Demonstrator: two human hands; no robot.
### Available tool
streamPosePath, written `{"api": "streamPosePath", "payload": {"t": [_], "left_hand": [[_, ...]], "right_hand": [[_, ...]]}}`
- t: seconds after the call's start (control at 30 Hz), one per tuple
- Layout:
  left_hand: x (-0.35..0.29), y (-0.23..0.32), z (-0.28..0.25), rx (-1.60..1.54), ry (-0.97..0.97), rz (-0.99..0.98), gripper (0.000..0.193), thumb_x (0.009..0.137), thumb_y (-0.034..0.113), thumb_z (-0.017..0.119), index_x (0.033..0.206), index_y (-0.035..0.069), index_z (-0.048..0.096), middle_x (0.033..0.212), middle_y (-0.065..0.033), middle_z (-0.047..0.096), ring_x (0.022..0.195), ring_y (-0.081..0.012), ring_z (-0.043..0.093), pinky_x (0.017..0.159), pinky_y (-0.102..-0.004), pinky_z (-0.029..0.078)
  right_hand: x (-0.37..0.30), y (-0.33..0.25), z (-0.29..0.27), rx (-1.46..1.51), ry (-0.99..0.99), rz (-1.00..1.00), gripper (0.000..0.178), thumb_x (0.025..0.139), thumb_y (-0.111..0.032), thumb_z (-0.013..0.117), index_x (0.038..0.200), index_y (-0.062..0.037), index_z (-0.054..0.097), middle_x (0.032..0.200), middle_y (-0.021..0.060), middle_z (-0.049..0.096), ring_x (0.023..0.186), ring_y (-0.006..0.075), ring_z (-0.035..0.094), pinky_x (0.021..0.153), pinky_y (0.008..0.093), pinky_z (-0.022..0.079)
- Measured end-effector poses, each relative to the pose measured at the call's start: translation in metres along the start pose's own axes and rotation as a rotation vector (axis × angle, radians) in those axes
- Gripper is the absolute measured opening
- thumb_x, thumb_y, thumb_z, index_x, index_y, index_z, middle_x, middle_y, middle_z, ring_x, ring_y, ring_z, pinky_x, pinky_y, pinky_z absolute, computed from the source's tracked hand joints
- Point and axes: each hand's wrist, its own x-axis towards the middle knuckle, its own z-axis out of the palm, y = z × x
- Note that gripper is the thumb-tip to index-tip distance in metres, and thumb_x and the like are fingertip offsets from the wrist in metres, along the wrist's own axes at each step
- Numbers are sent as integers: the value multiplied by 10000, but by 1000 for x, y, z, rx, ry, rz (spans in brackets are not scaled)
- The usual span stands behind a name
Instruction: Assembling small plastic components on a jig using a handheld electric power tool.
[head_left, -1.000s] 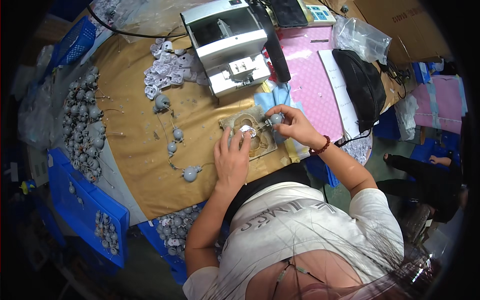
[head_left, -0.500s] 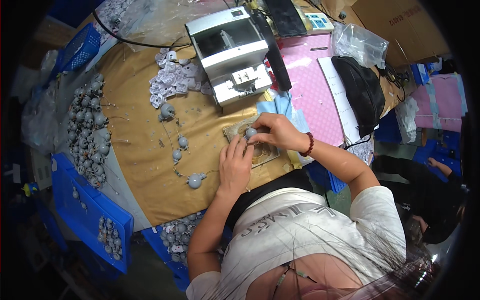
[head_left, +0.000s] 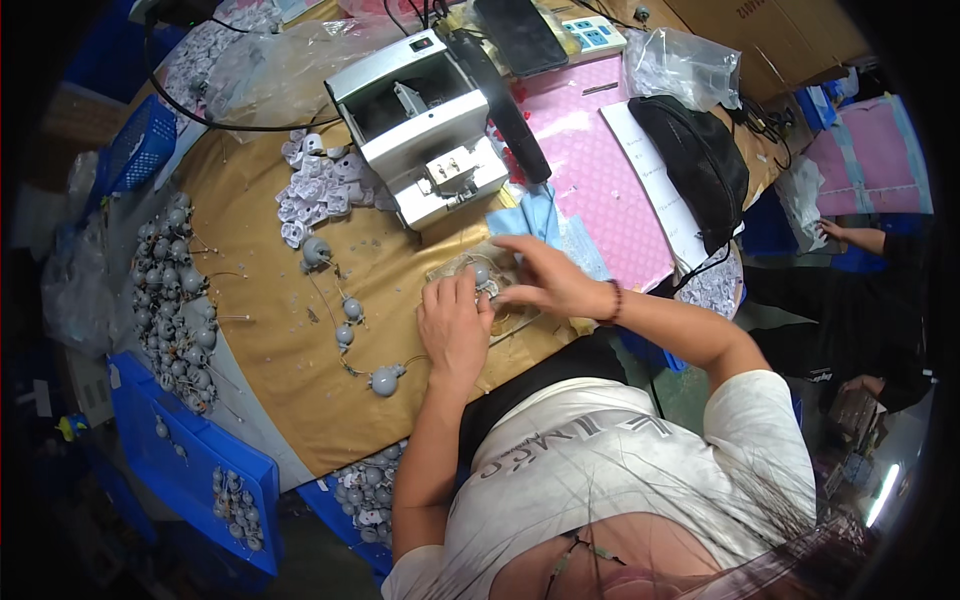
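Observation:
On a small clear plate (head_left: 515,328) near the front table edge, a small round grey ball-shaped part (head_left: 481,272) sits with a whitish piece below it. My left hand (head_left: 455,322) holds this part, fingertips and thumb closed against its left side. Just to the right, my right hand (head_left: 560,281) is apart from it, thumb and fingers spread with nothing seen between them. A string of grey balls joined by wires, one large ball (head_left: 384,380) nearest me, lies on the brown table cover left of my hands.
A silver machine (head_left: 425,140) stands beyond my hands, with white plastic parts (head_left: 325,190) at its left. Grey balls (head_left: 172,285) are heaped along the left edge. A blue cloth (head_left: 530,215), pink sheet (head_left: 590,150) and black pouch (head_left: 690,165) lie rightward. A person (head_left: 840,310) is at far right.
My right hand has let go of the grey ball part, opened and moved off to the right. My left hand stays at the part. The whole view has shifted slightly.

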Motion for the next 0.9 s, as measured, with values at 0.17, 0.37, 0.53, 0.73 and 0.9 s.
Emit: {"api": "streamPosePath", "payload": {"t": [0.17,0.37,0.53,0.73,0.9], "left_hand": [[5,3,1,36,0,41,435,788,164,752,1197,67,639,1028,-79,623,1057,-299,566,861,-428,490],[0,-1,6,32,14,20,427,772,173,753,1165,58,635,988,-82,605,1033,-288,569,826,-416,507],[1,0,6,-49,46,25,417,765,136,756,1156,44,642,979,-99,611,998,-304,570,846,-411,506],[1,2,8,-76,106,4,424,762,134,755,1160,42,640,985,-101,613,1003,-307,565,862,-410,505],[-3,-2,6,-124,85,-33,406,778,117,745,1163,35,645,1010,-119,618,1011,-331,562,855,-438,498]], "right_hand": [[-141,57,-104,-186,-1071,490,333,941,-347,646,862,-29,703,760,162,675,708,287,660,673,416,526],[-80,17,-130,-177,-502,394,241,942,-197,624,1112,-30,657,951,164,674,860,305,659,781,401,525],[82,66,-91,-137,378,-97,530,965,-77,628,1451,20,441,1329,181,586,1179,256,602,981,362,489],[126,59,-70,147,395,145,547,853,-185,764,1302,50,558,1121,176,683,1032,201,650,908,325,515],[109,-46,-80,466,590,-301,718,805,47,774,1396,-26,372,1016,61,637,873,141,637,766,272,532]]}}
